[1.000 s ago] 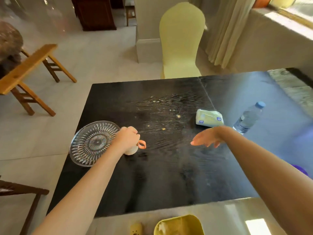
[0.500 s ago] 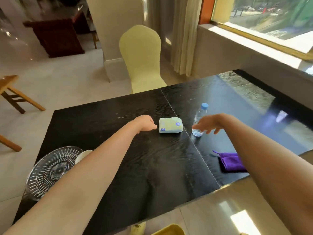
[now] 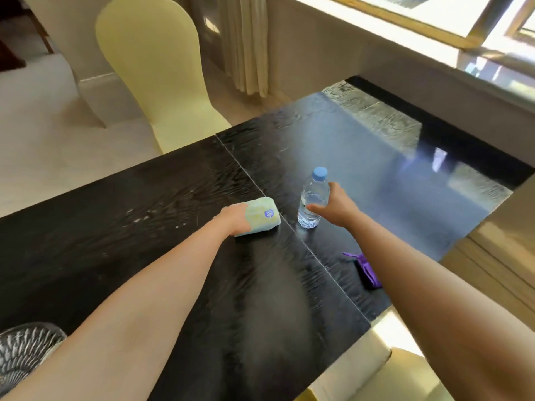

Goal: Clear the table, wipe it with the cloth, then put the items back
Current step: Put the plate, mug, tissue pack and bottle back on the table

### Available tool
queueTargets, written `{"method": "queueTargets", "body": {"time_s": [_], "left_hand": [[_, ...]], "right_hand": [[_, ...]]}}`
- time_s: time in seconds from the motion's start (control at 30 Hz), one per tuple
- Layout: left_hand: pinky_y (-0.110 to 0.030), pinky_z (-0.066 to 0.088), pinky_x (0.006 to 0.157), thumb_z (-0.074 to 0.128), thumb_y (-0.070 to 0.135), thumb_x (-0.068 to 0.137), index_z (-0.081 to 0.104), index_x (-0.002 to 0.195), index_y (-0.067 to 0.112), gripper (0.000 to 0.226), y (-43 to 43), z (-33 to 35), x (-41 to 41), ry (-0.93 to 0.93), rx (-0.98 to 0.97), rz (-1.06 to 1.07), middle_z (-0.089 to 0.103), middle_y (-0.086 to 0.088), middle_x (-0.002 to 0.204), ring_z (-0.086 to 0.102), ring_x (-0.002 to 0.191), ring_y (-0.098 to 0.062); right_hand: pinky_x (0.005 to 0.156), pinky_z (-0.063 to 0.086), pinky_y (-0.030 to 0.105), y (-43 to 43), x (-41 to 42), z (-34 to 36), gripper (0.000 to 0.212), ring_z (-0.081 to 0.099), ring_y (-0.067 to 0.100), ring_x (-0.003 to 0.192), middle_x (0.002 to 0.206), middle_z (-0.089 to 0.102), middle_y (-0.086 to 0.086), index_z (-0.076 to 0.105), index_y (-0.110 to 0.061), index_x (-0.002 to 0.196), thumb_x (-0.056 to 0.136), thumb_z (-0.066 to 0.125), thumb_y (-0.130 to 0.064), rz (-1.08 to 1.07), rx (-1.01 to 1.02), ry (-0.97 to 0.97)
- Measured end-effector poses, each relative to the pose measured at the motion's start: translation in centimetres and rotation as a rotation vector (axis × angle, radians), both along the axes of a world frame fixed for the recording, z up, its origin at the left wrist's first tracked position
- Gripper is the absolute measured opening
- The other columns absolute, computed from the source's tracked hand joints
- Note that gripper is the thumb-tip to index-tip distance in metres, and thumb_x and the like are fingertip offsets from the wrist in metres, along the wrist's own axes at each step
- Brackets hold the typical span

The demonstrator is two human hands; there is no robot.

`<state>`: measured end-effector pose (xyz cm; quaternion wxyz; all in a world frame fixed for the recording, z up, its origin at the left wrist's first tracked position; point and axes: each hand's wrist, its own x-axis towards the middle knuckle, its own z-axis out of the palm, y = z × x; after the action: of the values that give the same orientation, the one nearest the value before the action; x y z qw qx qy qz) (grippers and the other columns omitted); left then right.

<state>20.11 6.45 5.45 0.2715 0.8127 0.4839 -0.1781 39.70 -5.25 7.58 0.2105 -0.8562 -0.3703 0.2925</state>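
Note:
On the black table (image 3: 260,299), my left hand (image 3: 233,219) rests on the left end of a pale green tissue pack (image 3: 262,217), fingers closing around it. Just right of the pack stands a clear water bottle (image 3: 312,198) with a blue cap. My right hand (image 3: 335,205) is at the bottle's right side, thumb and fingers curled around it but still apart. A purple cloth (image 3: 366,270) lies crumpled near the table's right front, partly behind my right forearm. A cut-glass plate (image 3: 20,351) sits at the near left corner. White crumbs (image 3: 139,218) dot the tabletop.
A yellow-covered chair (image 3: 156,70) stands at the far side of the table. Another yellow chair back (image 3: 385,374) is at the near right edge. A window ledge (image 3: 405,33) and curtain (image 3: 246,41) run along the right.
My left hand moved onto the tissue pack. My right hand reached the bottle and wrapped partly around it. The view turned right, so the plate slid to the lower left corner.

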Motion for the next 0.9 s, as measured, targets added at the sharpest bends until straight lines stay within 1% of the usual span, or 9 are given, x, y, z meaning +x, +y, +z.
{"method": "queueTargets", "body": {"time_s": [0.1,0.2,0.33,0.43,0.5,0.57,0.7,0.8,0.9], "left_hand": [[-0.039,0.032,0.111,0.054,0.024,0.086,0.022,0.148,0.025,0.069,1.5,-3.4,0.1,-0.003,-0.050,-0.027,0.030,-0.011,0.152,0.033,0.137,-0.033],[-0.042,0.033,0.108,0.053,0.022,0.087,0.020,0.147,0.033,0.070,2.1,-5.9,0.0,-0.004,-0.023,0.036,0.027,-0.015,0.149,0.034,0.134,-0.037],[-0.041,0.041,0.100,0.049,0.013,0.087,0.045,0.137,0.024,0.051,2.1,-6.9,0.3,-0.044,0.093,0.015,0.046,-0.011,0.138,0.045,0.126,-0.033],[-0.036,0.046,0.080,0.046,0.009,0.085,0.065,0.107,0.012,0.029,1.7,-7.1,0.0,-0.064,0.072,0.010,0.062,-0.012,0.117,0.058,0.107,-0.032],[-0.036,0.045,0.077,0.041,0.009,0.087,0.064,0.100,0.004,0.027,0.9,-6.5,-0.7,-0.100,0.119,0.092,0.061,-0.016,0.113,0.058,0.103,-0.035],[-0.038,0.045,0.080,0.037,0.012,0.091,0.062,0.102,0.001,0.029,0.0,-5.9,-1.8,-0.162,0.154,0.192,0.057,-0.017,0.114,0.058,0.103,-0.037],[-0.042,0.050,0.084,0.034,0.016,0.091,0.054,0.092,0.011,0.020,-2.2,-4.9,-6.1,-0.286,0.091,0.371,0.068,-0.014,0.099,0.065,0.091,-0.035],[-0.037,0.046,0.074,0.041,0.018,0.092,0.049,0.082,0.012,0.014,-4.5,-3.6,-10.2,-0.352,0.102,0.457,0.058,-0.010,0.088,0.057,0.083,-0.028],[-0.031,0.039,0.075,0.049,0.020,0.091,0.060,0.103,0.009,0.019,-6.6,-1.5,-14.5,-0.387,0.164,0.545,0.059,-0.007,0.100,0.056,0.095,-0.025]], "right_hand": [[0.101,0.038,0.042,1.5,0.1,-1.8,0.079,0.046,0.033,0.127,0.143,0.043,0.012,0.031,-0.009,0.140,0.078,0.073,-0.034,-0.117,0.094,0.009],[0.097,0.039,0.038,2.6,0.0,-2.8,0.072,0.047,0.031,0.125,0.140,0.046,0.010,0.035,-0.011,0.136,0.078,0.073,-0.030,-0.192,0.165,0.023],[0.084,0.037,0.034,2.8,-0.6,-3.6,0.063,0.051,0.031,0.117,0.133,0.051,0.008,0.035,-0.008,0.127,0.081,0.070,-0.031,-0.224,0.214,-0.001],[0.080,0.036,0.030,2.3,-1.0,-3.8,0.058,0.053,0.029,0.113,0.128,0.053,0.008,0.035,-0.005,0.123,0.082,0.068,-0.029,-0.216,0.261,0.014],[0.082,0.038,0.032,1.7,-1.5,-3.7,0.057,0.053,0.027,0.114,0.128,0.054,0.008,0.036,-0.006,0.122,0.082,0.069,-0.029,-0.186,0.272,0.015],[0.083,0.038,0.031,1.0,-2.2,-3.6,0.058,0.053,0.027,0.115,0.128,0.055,0.007,0.037,-0.008,0.124,0.081,0.070,-0.030,-0.117,0.263,0.000],[0.080,0.035,0.028,0.5,-3.9,-2.5,0.057,0.054,0.026,0.114,0.125,0.059,0.005,0.040,-0.015,0.128,0.081,0.069,-0.028,0.038,0.233,-0.032],[0.081,0.036,0.026,1.3,-5.3,-1.1,0.056,0.056,0.024,0.108,0.119,0.060,0.003,0.045,-0.014,0.125,0.079,0.072,-0.031,0.106,0.266,0.008],[0.080,0.037,0.026,2.7,-7.9,0.4,0.057,0.053,0.017,0.097,0.110,0.056,-0.001,0.045,-0.015,0.126,0.079,0.073,-0.029,0.237,0.262,0.040]]}}
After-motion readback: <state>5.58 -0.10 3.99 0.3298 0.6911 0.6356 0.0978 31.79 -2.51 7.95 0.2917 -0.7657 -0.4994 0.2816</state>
